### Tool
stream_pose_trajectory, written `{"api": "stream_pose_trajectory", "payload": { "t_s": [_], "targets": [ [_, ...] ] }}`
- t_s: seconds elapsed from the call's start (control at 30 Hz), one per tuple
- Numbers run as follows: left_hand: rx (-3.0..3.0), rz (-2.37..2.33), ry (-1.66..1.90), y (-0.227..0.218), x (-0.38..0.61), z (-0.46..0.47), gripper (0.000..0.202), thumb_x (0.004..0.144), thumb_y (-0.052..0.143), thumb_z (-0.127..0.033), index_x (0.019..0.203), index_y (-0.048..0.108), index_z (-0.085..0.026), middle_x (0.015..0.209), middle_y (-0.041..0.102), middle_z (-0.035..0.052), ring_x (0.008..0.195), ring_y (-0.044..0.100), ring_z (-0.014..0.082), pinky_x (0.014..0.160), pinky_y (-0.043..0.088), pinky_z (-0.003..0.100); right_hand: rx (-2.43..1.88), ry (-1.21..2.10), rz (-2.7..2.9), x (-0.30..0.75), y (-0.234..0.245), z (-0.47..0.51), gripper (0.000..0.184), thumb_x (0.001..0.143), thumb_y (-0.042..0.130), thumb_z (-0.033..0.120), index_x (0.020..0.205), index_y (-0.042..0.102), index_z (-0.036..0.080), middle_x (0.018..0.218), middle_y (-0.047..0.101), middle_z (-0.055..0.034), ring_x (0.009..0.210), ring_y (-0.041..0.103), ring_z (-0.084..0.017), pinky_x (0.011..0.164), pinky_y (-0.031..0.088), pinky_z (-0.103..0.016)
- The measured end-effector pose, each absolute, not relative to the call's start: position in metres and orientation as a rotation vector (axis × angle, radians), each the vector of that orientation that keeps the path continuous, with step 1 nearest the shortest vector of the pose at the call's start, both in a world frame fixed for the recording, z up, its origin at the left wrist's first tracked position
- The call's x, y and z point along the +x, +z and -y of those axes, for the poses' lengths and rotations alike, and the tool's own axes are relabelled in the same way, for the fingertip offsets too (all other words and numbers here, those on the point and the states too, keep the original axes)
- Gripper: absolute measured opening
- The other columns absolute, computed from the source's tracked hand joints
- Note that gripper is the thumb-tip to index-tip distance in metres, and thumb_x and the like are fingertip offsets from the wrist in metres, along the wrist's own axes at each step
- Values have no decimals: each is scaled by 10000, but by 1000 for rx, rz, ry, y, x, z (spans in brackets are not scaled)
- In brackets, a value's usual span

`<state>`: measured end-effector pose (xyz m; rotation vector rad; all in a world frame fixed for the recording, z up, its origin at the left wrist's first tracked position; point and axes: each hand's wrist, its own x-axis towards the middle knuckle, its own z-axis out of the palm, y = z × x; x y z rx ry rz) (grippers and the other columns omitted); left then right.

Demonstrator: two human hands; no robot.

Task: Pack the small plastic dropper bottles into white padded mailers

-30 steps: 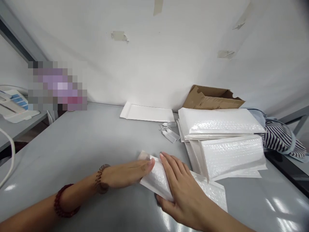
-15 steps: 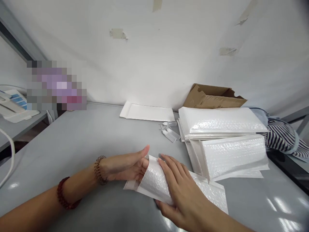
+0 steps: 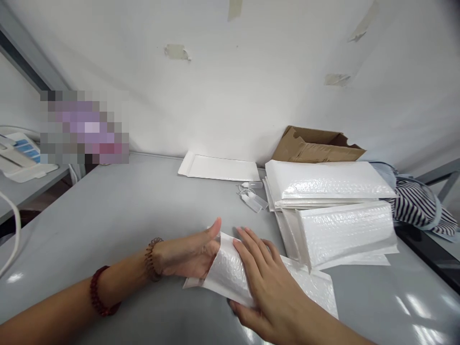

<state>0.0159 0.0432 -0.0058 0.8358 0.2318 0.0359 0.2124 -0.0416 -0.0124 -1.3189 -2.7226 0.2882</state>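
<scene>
A white bubble mailer (image 3: 309,287) lies on the grey table (image 3: 118,215) in front of me. My left hand (image 3: 187,254) has its fingers tucked into the mailer's open left end, thumb raised above the edge. My right hand (image 3: 268,282) lies on top of the mailer with fingers stretched out and the thumb curled under its near edge, pressing it down. What is inside the mailer is hidden.
Two stacks of white bubble mailers (image 3: 334,211) sit to the right, a cardboard box (image 3: 312,146) behind them. A flat white envelope (image 3: 219,168) and small clear tagged items (image 3: 251,197) lie farther back. Striped cloth (image 3: 420,203) lies at the right edge.
My left hand went from lying flat at the mailer's end to reaching into its opening. The open end has lifted and its flap now lies toward me. My right hand barely moved.
</scene>
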Motion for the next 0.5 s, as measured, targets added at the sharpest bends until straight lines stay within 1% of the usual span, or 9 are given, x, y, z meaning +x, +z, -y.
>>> {"api": "stream_pose_trajectory", "payload": {
  "t_s": [0.1,0.2,0.27,0.3,0.33,0.37,0.4,0.43,0.5],
  "targets": [
    [778,-235,95,-9,21,-38,899,867,14,-683,984,645,-52,1054,647,163,1088,540,270,1042,296,451,-1312,241,2725,213,-14,41,757,843,473,390,1422,154,21,1493,136,-260,1383,53,-391,970,332,-601],
    [790,-288,96,-4,20,-40,899,851,44,-711,966,660,-67,1029,663,157,1065,559,267,1021,337,437,-1293,156,2702,212,-15,42,744,833,479,346,1421,166,15,1486,159,-263,1379,92,-391,958,346,-589],
    [907,-354,92,4,10,-48,783,870,181,-693,999,663,-90,1059,662,134,1067,566,253,1006,372,405,-1228,49,2671,212,-14,43,687,819,475,263,1408,219,19,1469,224,-260,1374,134,-386,954,344,-583],
    [997,-413,102,8,3,-54,674,886,283,-648,1026,661,-107,1082,659,115,1061,575,241,993,393,381,-1175,-7,2651,212,-14,44,644,813,466,218,1392,263,23,1452,273,-255,1369,163,-380,953,343,-578],
    [1124,-503,127,11,-5,-61,512,898,413,-551,1061,654,-129,1104,655,94,1060,581,226,984,407,353,-1118,-49,2635,212,-14,44,599,811,456,189,1370,313,28,1431,325,-246,1362,196,-371,953,343,-570],
    [1250,-622,122,14,-13,-69,404,869,527,-479,1070,656,-154,1121,653,74,1033,600,217,947,442,327,-1070,-68,2626,212,-14,44,555,818,447,181,1346,357,35,1410,372,-233,1353,231,-358,955,346,-557],
    [1343,-761,144,15,-21,-76,368,840,577,-464,1037,670,-167,1081,669,64,934,644,206,856,498,304,-1039,-58,2632,212,-14,44,518,833,438,197,1325,392,42,1392,408,-218,1342,267,-343,960,352,-539],
    [1410,-899,171,16,-27,-82,359,835,580,-464,1010,675,-165,1013,687,63,853,662,192,789,523,290,-1031,-26,2651,212,-14,43,498,853,430,232,1315,411,47,1384,426,-203,1332,296,-328,968,358,-519],
    [1478,-1063,198,14,-34,-89,353,832,574,-471,919,686,-147,916,700,66,774,671,180,711,537,263,-1061,78,2722,213,-13,41,516,887,403,313,1336,400,58,1403,413,-174,1331,311,-301,1004,350,-489]
  ]
}}
